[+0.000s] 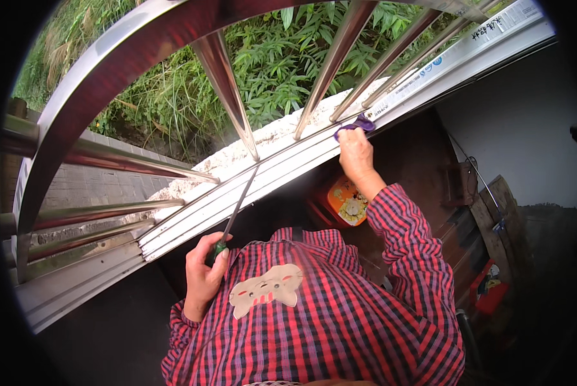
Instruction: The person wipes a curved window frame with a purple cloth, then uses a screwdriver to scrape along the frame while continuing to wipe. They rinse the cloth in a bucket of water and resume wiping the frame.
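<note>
My left hand (202, 273) is closed round the green handle of a long-shafted screwdriver (241, 198). Its thin metal shaft slants up and away, and the tip meets the far side of the white window track (282, 168), by the foot of a metal bar. Farther right, my right hand (357, 153) grips a bunched purple cloth (358, 127) against the same track. Part of the cloth is hidden under my fingers. Several parallel grooves run along the track.
Shiny metal guard bars (327, 71) stand along the track's outer side, joined to a curved rail (102, 71). Green plants (262, 64) grow beyond. Below my right forearm sits an orange container (347, 202). A red tray (491, 293) and a wooden board (491, 222) lie lower right.
</note>
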Motion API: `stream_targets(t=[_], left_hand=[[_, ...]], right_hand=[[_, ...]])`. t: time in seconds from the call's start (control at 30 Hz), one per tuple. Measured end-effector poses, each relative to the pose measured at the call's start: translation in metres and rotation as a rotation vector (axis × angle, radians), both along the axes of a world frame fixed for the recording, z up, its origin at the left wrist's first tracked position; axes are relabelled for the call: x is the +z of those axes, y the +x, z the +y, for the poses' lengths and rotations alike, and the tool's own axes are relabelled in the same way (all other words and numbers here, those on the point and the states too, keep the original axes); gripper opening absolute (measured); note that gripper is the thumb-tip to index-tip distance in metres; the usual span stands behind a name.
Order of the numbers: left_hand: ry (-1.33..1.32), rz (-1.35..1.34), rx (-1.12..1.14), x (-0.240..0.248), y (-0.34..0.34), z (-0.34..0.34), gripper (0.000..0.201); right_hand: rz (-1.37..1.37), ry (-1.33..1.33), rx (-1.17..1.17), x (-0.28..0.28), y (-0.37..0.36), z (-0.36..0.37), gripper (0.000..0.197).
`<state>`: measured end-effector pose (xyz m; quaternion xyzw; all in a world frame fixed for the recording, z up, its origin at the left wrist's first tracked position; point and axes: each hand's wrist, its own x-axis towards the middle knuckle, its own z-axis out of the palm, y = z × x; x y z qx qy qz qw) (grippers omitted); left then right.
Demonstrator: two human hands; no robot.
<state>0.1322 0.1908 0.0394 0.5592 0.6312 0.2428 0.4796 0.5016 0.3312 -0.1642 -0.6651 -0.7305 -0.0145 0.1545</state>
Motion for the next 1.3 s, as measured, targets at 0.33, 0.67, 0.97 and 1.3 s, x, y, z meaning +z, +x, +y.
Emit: stream_targets(t=[0.33, 0.67, 0.97, 1.3], left_hand=[[0.076, 0.008, 0.203, -0.005, -0.021, -0.030, 0.026], [0.096, -0.192, 0.147, 0.008, -0.010, -0.029, 0.025], [0.076, -0.047, -0.064, -0.006, 0.023, 0.005, 0.026], [0.057, 0.023, -0.045, -0.019, 0.016, 0.001, 0.027]], right_hand=[[0.955, -0.212, 0.625, 0.033, -0.278, -0.073, 0.008], [1.586, -0.263, 0.229, 0.086, -0.114, -0.071, 0.032], [0.116, 0.051, -0.119, 0.054, 0.048, -0.024, 0.005], [-0.021, 0.084, 0.100, -0.005, -0.009, -0.033, 0.006]])
